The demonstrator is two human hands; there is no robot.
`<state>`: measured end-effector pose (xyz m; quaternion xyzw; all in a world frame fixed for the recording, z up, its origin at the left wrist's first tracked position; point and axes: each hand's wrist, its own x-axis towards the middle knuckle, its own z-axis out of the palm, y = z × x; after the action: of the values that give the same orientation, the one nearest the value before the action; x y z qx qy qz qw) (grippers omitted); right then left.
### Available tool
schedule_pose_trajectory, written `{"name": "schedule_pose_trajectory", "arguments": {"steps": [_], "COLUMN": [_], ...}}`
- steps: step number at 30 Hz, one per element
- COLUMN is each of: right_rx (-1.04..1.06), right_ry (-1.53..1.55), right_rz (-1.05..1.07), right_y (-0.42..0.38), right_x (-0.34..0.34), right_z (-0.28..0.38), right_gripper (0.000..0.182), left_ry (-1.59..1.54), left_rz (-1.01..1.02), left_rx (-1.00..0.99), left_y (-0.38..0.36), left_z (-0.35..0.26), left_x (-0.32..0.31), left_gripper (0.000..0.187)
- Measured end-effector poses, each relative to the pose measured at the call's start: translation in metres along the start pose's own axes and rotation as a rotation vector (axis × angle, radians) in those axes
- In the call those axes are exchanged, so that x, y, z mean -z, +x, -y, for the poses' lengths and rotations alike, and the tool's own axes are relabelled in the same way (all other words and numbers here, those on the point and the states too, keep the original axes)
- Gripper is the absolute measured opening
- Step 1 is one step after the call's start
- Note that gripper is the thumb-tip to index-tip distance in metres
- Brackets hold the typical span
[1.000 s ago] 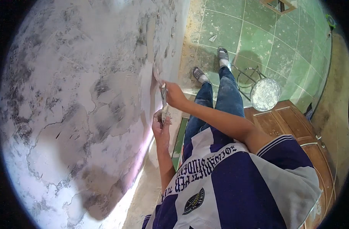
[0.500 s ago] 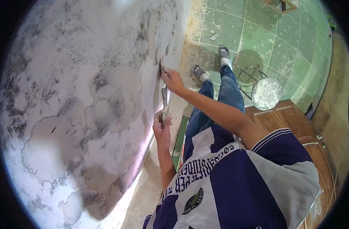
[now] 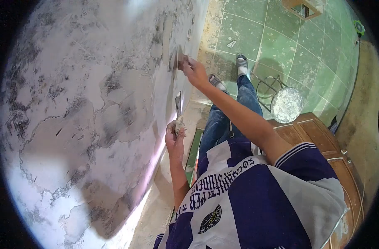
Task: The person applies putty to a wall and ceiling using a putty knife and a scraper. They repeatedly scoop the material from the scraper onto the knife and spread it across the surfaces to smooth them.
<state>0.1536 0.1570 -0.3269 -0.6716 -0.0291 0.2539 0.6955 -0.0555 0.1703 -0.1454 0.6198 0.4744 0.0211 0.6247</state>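
Observation:
My left hand [image 3: 175, 135] is closed around a putty knife [image 3: 178, 106] that has a lump of pale filler about its lower part; its narrow metal blade points up, close to the wall. Farther forward, my right hand [image 3: 193, 71] pinches a scraper [image 3: 180, 59] with its fingers bent. The scraper is smeared by motion and overlaps the patchy grey-white wall [image 3: 127, 87], right at a smoothed strip. Dark patches and uneven filler edges mark the wall surface.
A round stool [image 3: 287, 105] with a white-spattered top stands to the right of my legs. Beside it lies a brown wooden door panel [image 3: 305, 130]. Green floor tiles [image 3: 276, 50] carry white splashes. A wooden-framed box [image 3: 302, 9] sits at the far edge.
My right hand has moved forward along the wall with the scraper, whose blade now shows more. My left hand stays nearly in place with the putty knife.

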Motion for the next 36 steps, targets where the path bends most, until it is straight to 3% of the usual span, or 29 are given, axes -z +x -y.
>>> {"name": "schedule_pose_trajectory", "arguments": {"steps": [4,6,8,12,14,19,24,27,28,29,31,33,35,36], "right_rx": [0.159,0.063,0.201,0.106,0.066,-0.073,0.166,0.155,0.006,0.006,0.048,-0.131,-0.416,-0.408], "right_ry": [-0.23,-0.297,-0.301,-0.217,-0.317,-0.115,-0.225,-0.246,-0.316,-0.314,-0.019,0.217,0.319,0.311], "right_rz": [-0.06,0.097,0.211,0.312,0.23,0.02,-0.076,0.213,0.325,0.329,0.21,0.257,0.229,0.227], "right_y": [-0.019,-0.052,-0.089,-0.116,-0.099,-0.017,-0.029,-0.082,-0.098,-0.109,-0.123,-0.111,-0.087,-0.078], "right_x": [-0.03,-0.026,-0.011,0.024,0.033,0.016,-0.028,-0.021,-0.014,-0.006,0.014,0.046,0.085,0.101], "right_z": [0.019,0.028,0.039,0.033,0.0,0.012,0.008,0.018,0.033,0.042,0.048,0.007,0.034,0.046], "right_gripper": [0.026,0.025,0.024,0.024,0.029,0.032,0.026,0.023,0.021,0.021,0.019,0.022,0.027,0.027], "left_ry": [-0.011,-0.02,-0.031,-0.01,-0.021,0.005,0.027,0.016,0.019,0.019,0.012,-0.022,-0.066,-0.078], "left_rz": [-0.003,0.003,0.003,0.015,0.018,0.005,0.004,0.021,0.027,0.023,0.007,0.006,0.011,0.018], "left_rx": [0.016,0.02,0.024,0.003,-0.002,0.002,0.01,0.008,0.008,0.008,-0.008,-0.005,-0.011,0.085], "left_y": [-0.002,-0.001,0.0,0.005,0.005,0.002,-0.003,0.0,0.001,0.001,0.001,0.0,0.001,0.001], "left_z": [0.003,0.002,0.002,-0.002,-0.003,0.002,0.003,0.002,0.001,-0.002,-0.005,-0.003,0.001,0.003], "left_x": [0.002,0.002,0.001,-0.001,-0.001,-0.002,0.0,-0.005,-0.005,-0.005,-0.006,-0.002,0.003,0.008], "left_gripper": [0.038,0.038,0.038,0.038,0.038,0.037,0.036,0.037,0.037,0.037,0.035,0.032,0.029,0.028]}}
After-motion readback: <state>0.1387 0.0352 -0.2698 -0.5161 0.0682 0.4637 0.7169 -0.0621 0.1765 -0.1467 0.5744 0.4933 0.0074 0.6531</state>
